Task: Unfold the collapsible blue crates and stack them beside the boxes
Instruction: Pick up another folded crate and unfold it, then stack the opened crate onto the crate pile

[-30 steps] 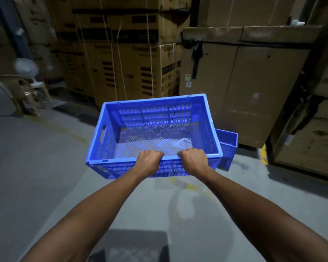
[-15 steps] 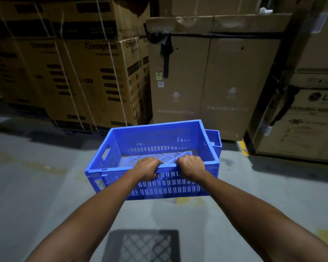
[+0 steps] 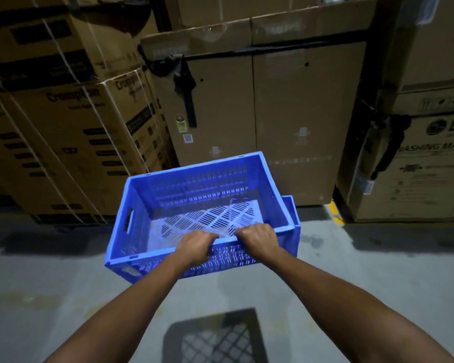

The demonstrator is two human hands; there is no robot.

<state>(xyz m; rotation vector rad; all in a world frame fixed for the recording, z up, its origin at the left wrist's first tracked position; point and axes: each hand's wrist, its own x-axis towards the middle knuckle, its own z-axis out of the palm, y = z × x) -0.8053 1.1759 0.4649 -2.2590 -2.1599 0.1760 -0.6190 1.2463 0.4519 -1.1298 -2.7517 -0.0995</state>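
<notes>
An unfolded blue crate [image 3: 194,189] with slotted walls and a perforated floor hangs in the air in front of me. My left hand [image 3: 197,246] and my right hand [image 3: 257,239] both grip its near long rim, side by side. Just behind and below its right end, a second blue crate [image 3: 291,210] stands on the floor, mostly hidden by the held one. Only its right rim and wall show.
Tall cardboard boxes [image 3: 273,113] stand straight ahead, strapped cartons [image 3: 71,132] to the left, and a washing-machine box [image 3: 425,166] to the right. The floor [image 3: 50,284] is grey concrete. The crate's shadow [image 3: 212,336] lies between my forearms.
I have carried the crate closer to the boxes and over the second crate on the floor. Both hands keep the same grip on the near rim.
</notes>
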